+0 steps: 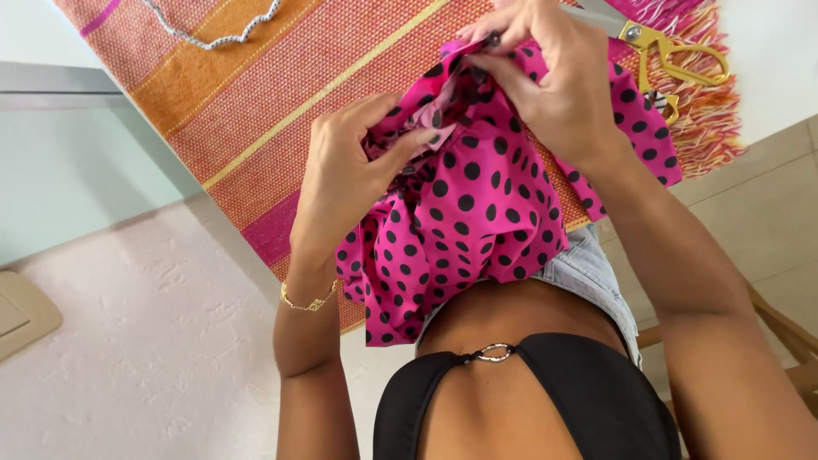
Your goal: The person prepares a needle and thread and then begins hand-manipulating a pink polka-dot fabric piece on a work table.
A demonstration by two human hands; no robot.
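Between both hands sat the pink dotted fabric (464, 204); the left hand (349, 175) gripped its bunched folds; the right hand (554, 81) pinched its edge; the fabric might slip; scissors (665, 51) lay just beyond the right hand.

Fabric (477, 213) — pink, black polka dots; cloth (281, 94) — orange-pink striped; scissors (673, 51) gold.

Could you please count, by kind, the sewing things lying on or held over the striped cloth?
Polka-dot pink fabric, held by left hand and right hand: 1
Gold-handled scissors: 1
Measuring tape: 1
Total: 3, over the striped cloth.
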